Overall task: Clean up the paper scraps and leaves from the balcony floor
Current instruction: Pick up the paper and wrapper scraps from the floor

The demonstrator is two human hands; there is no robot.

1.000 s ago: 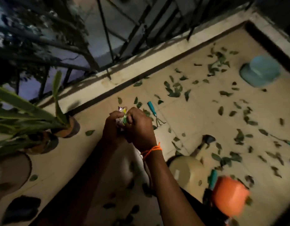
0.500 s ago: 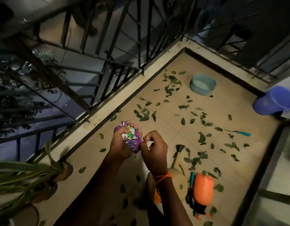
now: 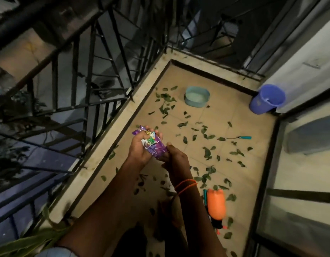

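While left hand (image 3: 140,151) clutches crumpled wrapper (image 3: 154,146), right hand (image 3: 176,160) touches underside

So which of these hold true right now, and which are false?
1. The left hand grips a crumpled purple wrapper. True.
2. The floor is swept clean of leaves. False: green leaves lie scattered on the tiles.
3. A blue bucket stands in the far corner. True.
4. The orange bottle stands upright. False: it lies on its side.
5. The right hand wears an orange wrist thread. True.
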